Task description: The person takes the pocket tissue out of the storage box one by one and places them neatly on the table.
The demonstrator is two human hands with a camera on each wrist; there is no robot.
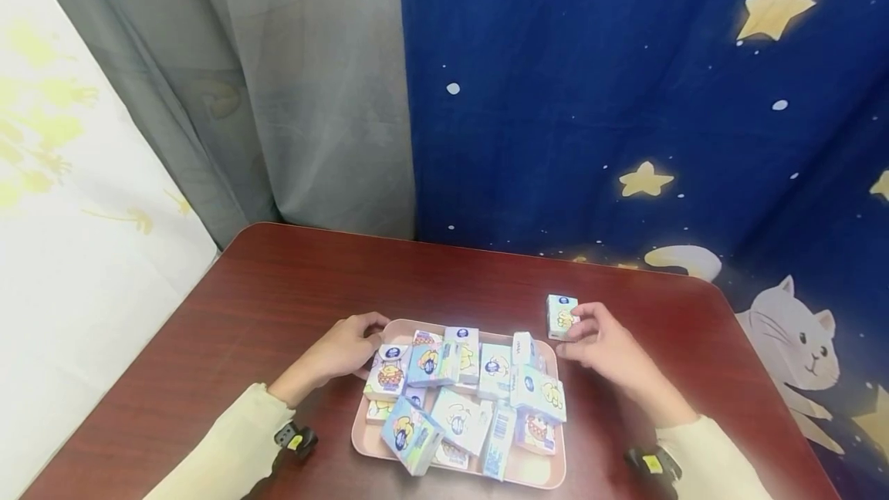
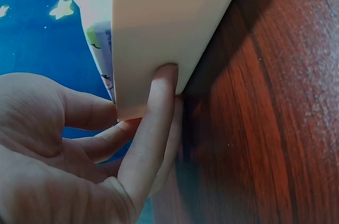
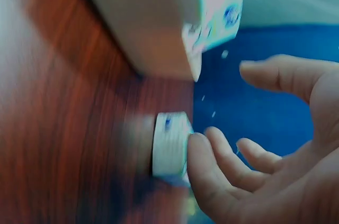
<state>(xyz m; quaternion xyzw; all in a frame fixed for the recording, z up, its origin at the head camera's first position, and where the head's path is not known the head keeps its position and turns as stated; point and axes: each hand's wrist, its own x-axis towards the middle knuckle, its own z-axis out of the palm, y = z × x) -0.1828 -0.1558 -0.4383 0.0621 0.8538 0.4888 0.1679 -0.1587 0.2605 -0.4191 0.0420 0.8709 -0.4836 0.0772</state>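
Note:
A pink tray (image 1: 368, 446) filled with several small tissue packs (image 1: 461, 417) rests on the table. At its far left corner my left hand (image 1: 345, 346) holds the tray; in the left wrist view the thumb touches the rim while fingers (image 2: 151, 134) lie against the outer wall. Beyond the tray's far right corner, a single tissue pack (image 1: 561, 316) lies on the tabletop. My right hand (image 1: 603, 346) is beside this pack, its fingertips at the pack's right edge. In the right wrist view the thumb is well apart from the fingers (image 3: 204, 168), with nothing gripped between them.
The reddish-brown wooden table (image 1: 229, 315) extends around the tray. A blue starry curtain (image 1: 542, 137) and a grey curtain (image 1: 326, 99) hang behind its far edge. White fabric (image 1: 83, 253) hangs at the left. Some packs are piled above the tray's rim.

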